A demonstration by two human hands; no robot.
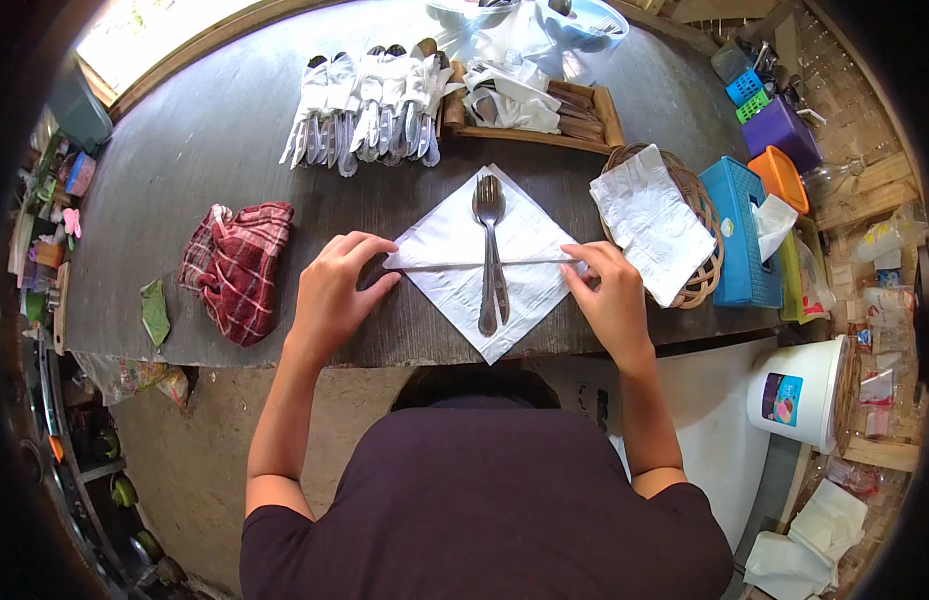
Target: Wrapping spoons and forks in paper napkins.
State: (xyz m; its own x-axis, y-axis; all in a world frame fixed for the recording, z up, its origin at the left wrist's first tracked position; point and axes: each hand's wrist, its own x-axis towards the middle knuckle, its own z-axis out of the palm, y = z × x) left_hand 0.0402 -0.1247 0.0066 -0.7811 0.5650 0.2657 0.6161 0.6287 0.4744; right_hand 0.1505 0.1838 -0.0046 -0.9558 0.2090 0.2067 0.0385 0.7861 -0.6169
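A white paper napkin (442, 232) lies as a diamond on the dark wooden table before me. On it rests a metal fork (487, 196) over what looks like a spoon, their handles crossing slightly towards me. A thin dark line crosses the napkin from side to side; whether it is a fold edge or a strip, I cannot tell. My left hand (343, 281) is at the left corner, thumb and forefinger apart on either side of it. My right hand (607, 289) touches the right corner, its thumb and forefinger also apart.
Napkin-wrapped cutlery bundles (367, 105) lie in a row beside a wooden tray (539, 137). Plastic bowls (584, 30) stand behind. A red checked cloth (239, 270) and green leaf piece (155, 311) lie left. Right are napkins (652, 217) on a wicker basket (712, 255) and a blue tissue box (734, 247).
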